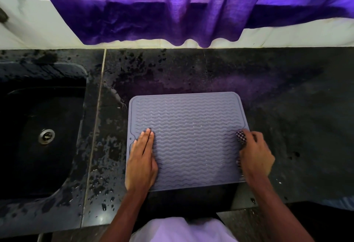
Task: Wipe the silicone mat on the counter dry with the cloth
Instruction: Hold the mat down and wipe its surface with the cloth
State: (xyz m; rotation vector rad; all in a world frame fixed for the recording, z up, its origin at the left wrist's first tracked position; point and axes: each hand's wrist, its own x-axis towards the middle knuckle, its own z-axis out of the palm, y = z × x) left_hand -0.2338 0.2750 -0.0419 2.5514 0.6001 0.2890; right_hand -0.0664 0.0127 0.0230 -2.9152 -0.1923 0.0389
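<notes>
A grey silicone mat [191,126] with wavy ridges lies flat on the dark counter [287,107], near its front edge. My left hand [141,161] rests flat on the mat's left side, fingers straight and close together, holding nothing. My right hand [255,155] is at the mat's right edge, closed around a bunched black-and-white checked cloth [241,137]. Only a small part of the cloth shows past my fingers; the rest is hidden in my fist.
A dark sink [38,136] with a metal drain [46,136] is set into the counter on the left. Water drops dot the counter around the sink and behind the mat. A purple curtain [172,8] hangs over the back wall.
</notes>
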